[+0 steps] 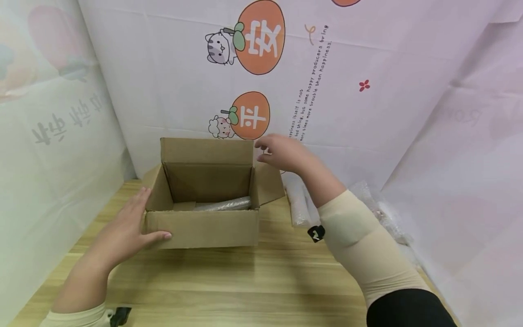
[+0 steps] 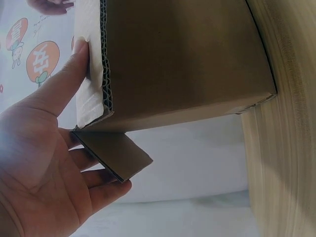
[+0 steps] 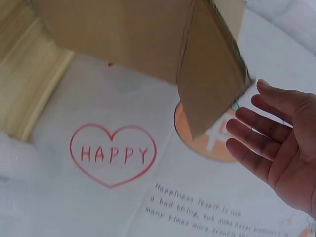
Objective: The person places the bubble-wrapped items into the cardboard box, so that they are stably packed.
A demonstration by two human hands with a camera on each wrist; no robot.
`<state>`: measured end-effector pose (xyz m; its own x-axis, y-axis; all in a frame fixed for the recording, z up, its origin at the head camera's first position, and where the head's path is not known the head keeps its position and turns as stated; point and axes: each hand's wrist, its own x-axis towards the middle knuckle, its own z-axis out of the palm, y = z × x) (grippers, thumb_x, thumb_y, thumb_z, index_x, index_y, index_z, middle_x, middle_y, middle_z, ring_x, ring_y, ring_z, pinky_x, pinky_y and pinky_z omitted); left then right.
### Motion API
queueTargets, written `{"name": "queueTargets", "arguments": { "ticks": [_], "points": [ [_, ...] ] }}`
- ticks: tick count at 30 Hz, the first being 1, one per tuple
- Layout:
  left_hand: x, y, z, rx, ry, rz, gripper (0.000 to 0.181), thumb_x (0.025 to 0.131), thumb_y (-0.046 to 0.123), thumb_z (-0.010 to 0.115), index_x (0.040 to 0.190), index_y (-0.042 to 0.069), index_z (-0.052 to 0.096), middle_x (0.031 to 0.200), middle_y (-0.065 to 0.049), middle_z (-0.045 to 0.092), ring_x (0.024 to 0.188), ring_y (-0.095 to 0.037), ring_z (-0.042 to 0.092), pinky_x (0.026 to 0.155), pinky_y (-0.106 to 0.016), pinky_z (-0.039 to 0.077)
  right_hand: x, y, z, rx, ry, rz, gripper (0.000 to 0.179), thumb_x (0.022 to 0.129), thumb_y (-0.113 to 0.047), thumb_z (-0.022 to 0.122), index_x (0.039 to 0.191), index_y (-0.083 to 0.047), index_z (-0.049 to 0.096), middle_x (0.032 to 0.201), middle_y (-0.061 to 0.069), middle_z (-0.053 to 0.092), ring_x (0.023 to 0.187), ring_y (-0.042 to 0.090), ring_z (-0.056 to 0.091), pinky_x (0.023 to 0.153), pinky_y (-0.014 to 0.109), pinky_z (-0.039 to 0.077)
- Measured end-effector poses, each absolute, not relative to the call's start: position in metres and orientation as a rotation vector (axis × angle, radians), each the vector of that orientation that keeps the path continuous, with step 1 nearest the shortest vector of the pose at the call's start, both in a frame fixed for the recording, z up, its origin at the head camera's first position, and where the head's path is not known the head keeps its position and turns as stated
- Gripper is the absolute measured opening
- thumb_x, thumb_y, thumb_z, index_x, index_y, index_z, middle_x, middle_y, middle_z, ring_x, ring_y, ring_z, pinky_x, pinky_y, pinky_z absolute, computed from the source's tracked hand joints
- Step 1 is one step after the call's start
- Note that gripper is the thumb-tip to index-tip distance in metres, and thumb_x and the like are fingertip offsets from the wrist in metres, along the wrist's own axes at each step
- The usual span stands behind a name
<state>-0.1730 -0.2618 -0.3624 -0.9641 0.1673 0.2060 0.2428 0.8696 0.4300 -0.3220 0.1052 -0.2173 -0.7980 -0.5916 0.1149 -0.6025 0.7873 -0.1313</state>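
A cardboard box [image 1: 204, 229] stands on the wooden table with its flaps spread outward. Inside it lies something wrapped in clear bubble wrap [image 1: 229, 205]; what the wrap covers cannot be made out. My left hand [image 1: 122, 234] grips the near left corner, thumb over the front flap and fingers behind the left flap [image 2: 116, 154]. My right hand [image 1: 282, 152] hovers by the far right corner, fingers loosely bent and holding nothing. In the right wrist view, a small gap separates its fingertips from the right flap [image 3: 210, 79].
Right of the box, a bubble-wrapped bundle [image 1: 299, 206] lies on the table [image 1: 229, 286]. More crumpled bubble wrap [image 1: 390, 218] sits farther right, partly behind the right forearm. White printed cloth [image 1: 175, 77] rises behind the box and along both sides.
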Motion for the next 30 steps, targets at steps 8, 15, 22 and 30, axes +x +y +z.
{"name": "queueTargets", "arguments": {
  "ticks": [8, 15, 22, 30],
  "points": [
    [-0.174, -0.261, -0.363, -0.332, -2.895, -0.706, 0.126, 0.075, 0.073, 0.066, 0.158, 0.013, -0.007, 0.164, -0.019, -0.006, 0.147, -0.05, 0.007, 0.112, -0.073, 0.016, -0.3, 0.156, -0.231, 0.898, -2.856, 0.356, 0.038, 0.095, -0.026, 0.066, 0.13, -0.012, 0.062, 0.128, 0.008, 0.063, 0.111, 0.026, 0.062, 0.097, 0.042, 0.051],
    [-0.174, -0.261, -0.365, -0.336, -2.866, -0.716, 0.126, 0.075, 0.072, 0.068, 0.158, 0.012, -0.006, 0.164, -0.02, -0.003, 0.148, -0.049, 0.007, 0.114, -0.07, 0.013, -0.287, 0.192, -0.246, 0.802, -2.876, 0.396, 0.041, 0.095, -0.027, 0.065, 0.133, -0.011, 0.059, 0.132, 0.01, 0.06, 0.116, 0.029, 0.06, 0.1, 0.048, 0.049],
    [-0.175, -0.259, -0.366, -0.346, -2.85, -0.699, 0.126, 0.075, 0.071, 0.069, 0.158, 0.012, -0.006, 0.164, -0.022, -0.003, 0.147, -0.05, 0.008, 0.114, -0.071, 0.013, -0.271, 0.225, -0.262, 0.682, -2.919, 0.41, 0.05, 0.095, -0.03, 0.066, 0.14, -0.012, 0.053, 0.133, 0.011, 0.059, 0.119, 0.029, 0.059, 0.1, 0.051, 0.049],
    [-0.174, -0.258, -0.365, -0.331, -2.895, -0.709, 0.127, 0.075, 0.073, 0.066, 0.158, 0.013, -0.01, 0.164, -0.019, -0.008, 0.147, -0.051, 0.004, 0.113, -0.072, 0.01, -0.259, 0.259, -0.285, 0.598, -2.973, 0.415, 0.055, 0.096, -0.031, 0.064, 0.144, -0.01, 0.047, 0.143, 0.012, 0.051, 0.125, 0.032, 0.055, 0.102, 0.053, 0.047]
  ]
}}
